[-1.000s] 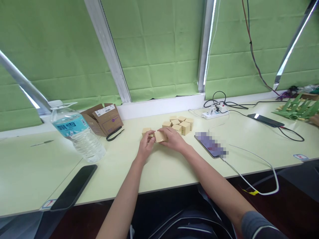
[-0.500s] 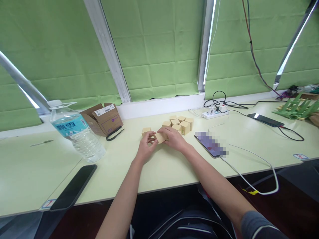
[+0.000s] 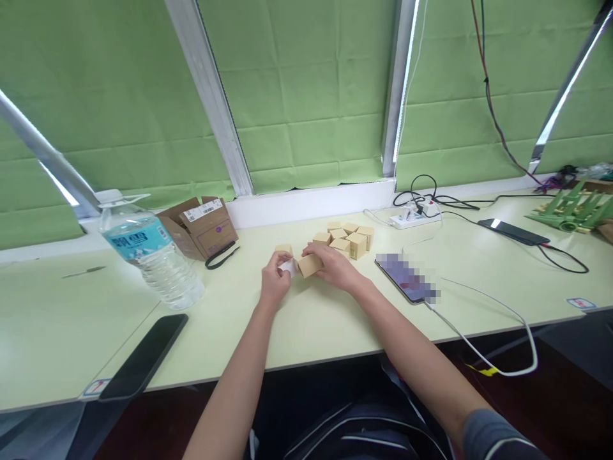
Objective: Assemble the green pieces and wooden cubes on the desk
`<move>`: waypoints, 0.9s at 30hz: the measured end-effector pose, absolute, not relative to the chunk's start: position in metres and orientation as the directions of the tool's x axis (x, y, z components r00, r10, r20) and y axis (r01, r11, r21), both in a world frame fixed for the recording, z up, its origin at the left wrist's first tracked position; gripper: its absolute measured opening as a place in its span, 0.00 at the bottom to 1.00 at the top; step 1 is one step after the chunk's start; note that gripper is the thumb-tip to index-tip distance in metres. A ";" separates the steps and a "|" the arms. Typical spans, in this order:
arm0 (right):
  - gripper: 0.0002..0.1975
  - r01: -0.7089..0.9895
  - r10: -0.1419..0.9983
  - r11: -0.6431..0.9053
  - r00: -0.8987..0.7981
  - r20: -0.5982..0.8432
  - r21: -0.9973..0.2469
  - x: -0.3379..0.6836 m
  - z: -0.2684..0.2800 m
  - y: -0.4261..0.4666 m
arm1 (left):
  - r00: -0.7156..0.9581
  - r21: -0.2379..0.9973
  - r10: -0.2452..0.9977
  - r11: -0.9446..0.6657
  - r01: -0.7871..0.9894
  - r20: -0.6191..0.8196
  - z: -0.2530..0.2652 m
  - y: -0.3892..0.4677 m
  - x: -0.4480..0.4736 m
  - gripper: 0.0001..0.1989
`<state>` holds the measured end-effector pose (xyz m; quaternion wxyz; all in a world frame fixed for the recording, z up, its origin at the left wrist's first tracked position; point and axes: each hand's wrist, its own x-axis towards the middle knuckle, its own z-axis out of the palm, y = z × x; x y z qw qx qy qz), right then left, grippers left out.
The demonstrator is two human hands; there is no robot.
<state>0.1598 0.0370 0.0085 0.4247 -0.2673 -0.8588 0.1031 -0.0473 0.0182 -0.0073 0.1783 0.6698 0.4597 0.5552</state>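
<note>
My right hand is wrapped round a small tan cardboard box, its fingers over the top and right side. To the left of that box, my left hand pinches a thin white paper-like piece, which reaches toward the box's left end. Whether the piece is joined to the box I cannot tell. Another small tan box sits just behind my left fingers, partly covered. Behind my right hand stands a cluster of several similar small boxes.
A large water bottle, an open brown carton and a dark phone lie to the left. On the right are a charging phone, a power strip, another phone and a green plastic object. Cables cross the right side.
My left hand has moved slightly left, away from the box, and a white paper-like piece now shows in its fingers. The box in my right hand has turned a little.
</note>
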 end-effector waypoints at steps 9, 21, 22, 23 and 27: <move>0.28 0.394 0.596 0.795 -0.364 0.716 -0.462 0.165 0.007 0.040 | -0.075 0.797 0.805 -0.564 0.216 0.589 -0.001 0.014 -0.045 0.15; 0.30 0.462 0.675 0.718 -0.278 0.683 -0.521 0.155 0.010 0.031 | 0.012 0.799 0.845 -0.509 0.320 0.534 -0.006 0.016 -0.039 0.24; 0.30 0.458 0.658 0.736 -0.306 0.688 -0.499 0.156 0.011 0.030 | -0.013 0.793 0.839 -0.509 0.334 0.544 -0.005 0.016 -0.039 0.22; 0.31 0.450 0.640 0.754 -0.337 0.691 -0.479 0.156 0.012 0.028 | -0.036 0.788 0.831 -0.512 0.343 0.556 -0.004 0.016 -0.040 0.20; 0.28 0.378 0.589 0.807 -0.462 0.663 -0.453 0.159 0.017 0.021 | -0.087 0.772 0.807 -0.520 0.365 0.585 -0.005 0.019 -0.044 0.18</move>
